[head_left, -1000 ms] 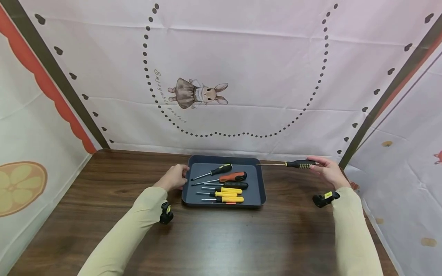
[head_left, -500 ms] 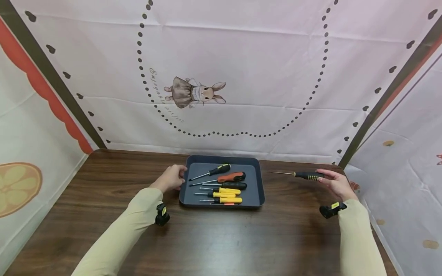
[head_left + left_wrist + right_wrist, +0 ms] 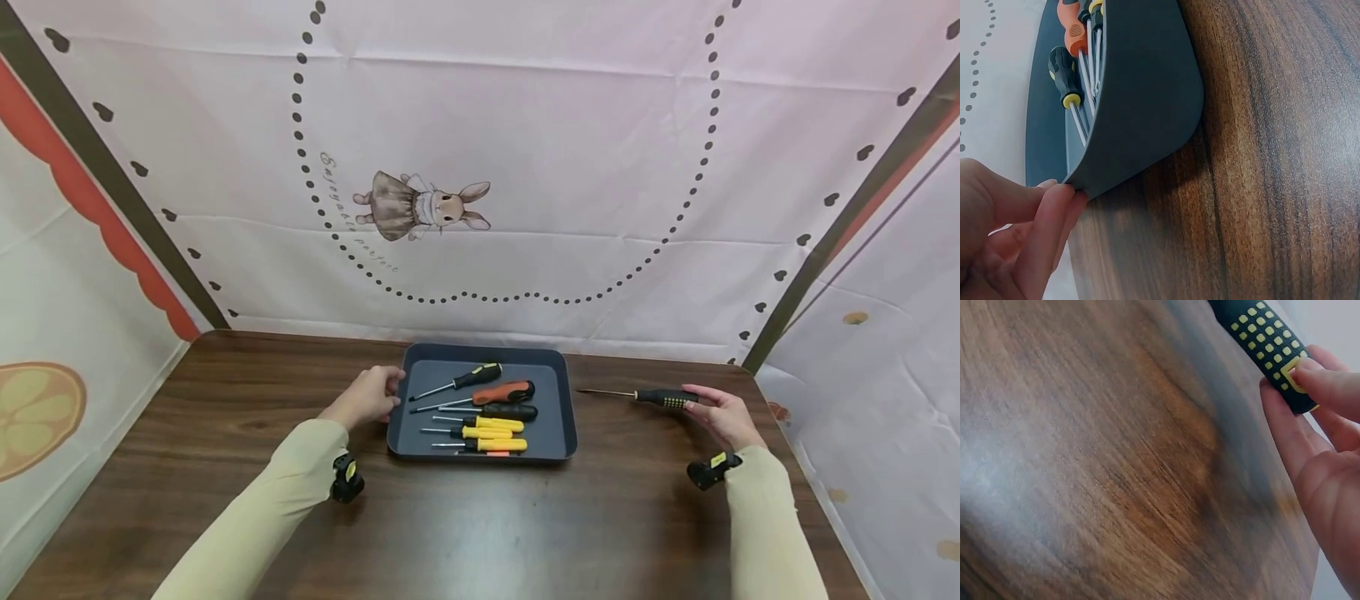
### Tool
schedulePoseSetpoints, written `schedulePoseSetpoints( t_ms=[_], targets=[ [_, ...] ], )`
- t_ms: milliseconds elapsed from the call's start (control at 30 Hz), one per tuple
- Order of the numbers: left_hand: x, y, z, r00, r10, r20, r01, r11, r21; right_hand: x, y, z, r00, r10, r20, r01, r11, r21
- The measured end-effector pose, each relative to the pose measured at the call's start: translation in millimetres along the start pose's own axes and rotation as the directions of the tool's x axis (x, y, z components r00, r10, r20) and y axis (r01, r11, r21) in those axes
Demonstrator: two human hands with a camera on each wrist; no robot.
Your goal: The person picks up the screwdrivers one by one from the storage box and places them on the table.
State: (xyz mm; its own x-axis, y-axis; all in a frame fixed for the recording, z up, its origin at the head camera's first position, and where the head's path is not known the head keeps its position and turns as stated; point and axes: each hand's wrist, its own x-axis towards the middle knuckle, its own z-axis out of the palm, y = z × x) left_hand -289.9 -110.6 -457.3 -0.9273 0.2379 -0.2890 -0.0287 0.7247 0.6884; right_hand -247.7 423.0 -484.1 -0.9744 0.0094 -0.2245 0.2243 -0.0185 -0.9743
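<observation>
My left hand [image 3: 367, 396] pinches the left wall of a dark grey tray [image 3: 1141, 94] between thumb and fingers. Inside lie several screwdrivers: a black and yellow screwdriver [image 3: 477, 375] at the back, an orange and black screwdriver [image 3: 504, 392], a black screwdriver [image 3: 510, 412] and several with yellow handles [image 3: 497, 433]. To the right of the tray, my right hand [image 3: 723, 414] holds a screwdriver [image 3: 660, 397] by the end of its black, yellow-dotted handle. Its thin shaft points left toward the tray. In the right wrist view the thumb presses the handle's yellow-marked end.
A brown wood-grain table [image 3: 480, 533] carries the tray near its back edge. Behind it hangs a pale cloth [image 3: 562, 167] printed with a rabbit, with more cloth at both sides. Black wrist cameras sit on both sleeves.
My right hand has moved toward me and slightly right with the screwdriver, so its tip has left the tray's right rim. The left hand stays at the tray's left wall.
</observation>
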Motion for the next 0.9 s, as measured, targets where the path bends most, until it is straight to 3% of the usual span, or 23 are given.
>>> schedulePoseSetpoints(
  t_ms=[167,367,667,900],
  targets=[
    [-2.3,-0.5,0.2,1.0,0.001,-0.002,-0.001,1.0,-0.005,7.5,4.2,4.3,0.999,-0.042,-0.014,0.04,0.993,-0.11],
    [-3.9,-1.3,-0.9,1.0,0.0,-0.004,0.0,1.0,-0.01,19.5,6.4,13.7,0.992,-0.109,-0.057,0.086,0.947,-0.31],
    [-3.6,-0.2,-0.1,1.0,-0.013,0.004,0.013,1.0,-0.002,34.4,10.3,21.5,0.987,-0.135,-0.085,0.096,0.929,-0.357],
    [0.1,0.1,1.2,1.0,-0.011,0.003,0.011,1.0,-0.012,39.2,14.4,21.9,0.985,-0.138,-0.102,0.097,0.937,-0.335]
  ],
)
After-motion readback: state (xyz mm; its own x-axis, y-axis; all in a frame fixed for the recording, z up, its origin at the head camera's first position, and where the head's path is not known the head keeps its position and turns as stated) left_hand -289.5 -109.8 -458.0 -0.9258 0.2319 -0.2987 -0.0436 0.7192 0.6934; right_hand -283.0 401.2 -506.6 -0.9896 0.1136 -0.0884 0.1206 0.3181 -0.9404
